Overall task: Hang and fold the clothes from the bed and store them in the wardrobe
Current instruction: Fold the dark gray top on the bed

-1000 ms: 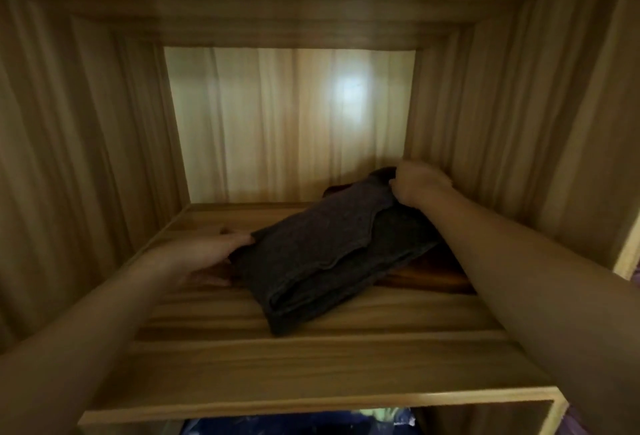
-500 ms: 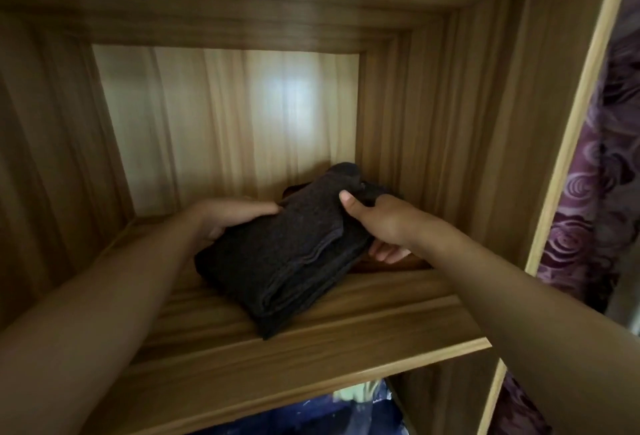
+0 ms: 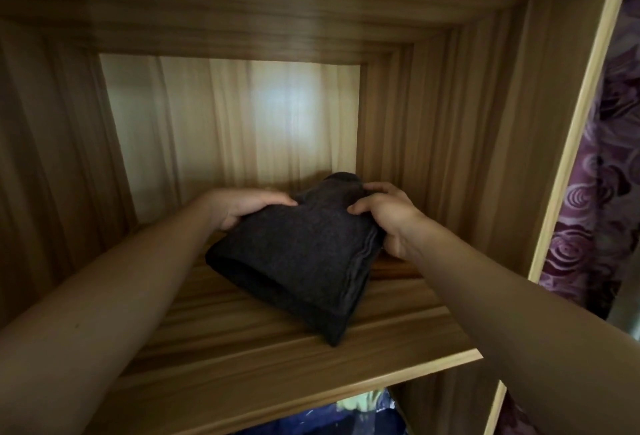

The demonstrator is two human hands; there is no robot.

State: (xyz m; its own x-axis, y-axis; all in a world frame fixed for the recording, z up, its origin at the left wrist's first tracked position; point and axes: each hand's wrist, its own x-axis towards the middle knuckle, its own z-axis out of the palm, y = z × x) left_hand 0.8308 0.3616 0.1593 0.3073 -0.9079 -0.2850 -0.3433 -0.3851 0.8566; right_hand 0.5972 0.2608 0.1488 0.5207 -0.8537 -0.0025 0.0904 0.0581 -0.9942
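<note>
Folded dark grey garment [image 3: 298, 261] lies on the wooden shelf [image 3: 242, 375] inside the wardrobe [image 3: 485, 123]. Its near corner points toward 6 o'clock and stops short of the shelf's front edge.

Left hand [image 3: 242, 208] is at the garment's 10 o'clock edge. Its grip is clamped on the cloth, thumb on top, fingers curled beneath.

Right hand [image 3: 388, 218] is at the 2 o'clock corner. Its grip is closed on the garment, fingertips and thumb pressed into the top fold.

Purple floral fabric [image 3: 595, 227] hangs outside the wardrobe at 3 o'clock. Blue items [image 3: 329, 426] show below the shelf at 6 o'clock; detail unclear.
</note>
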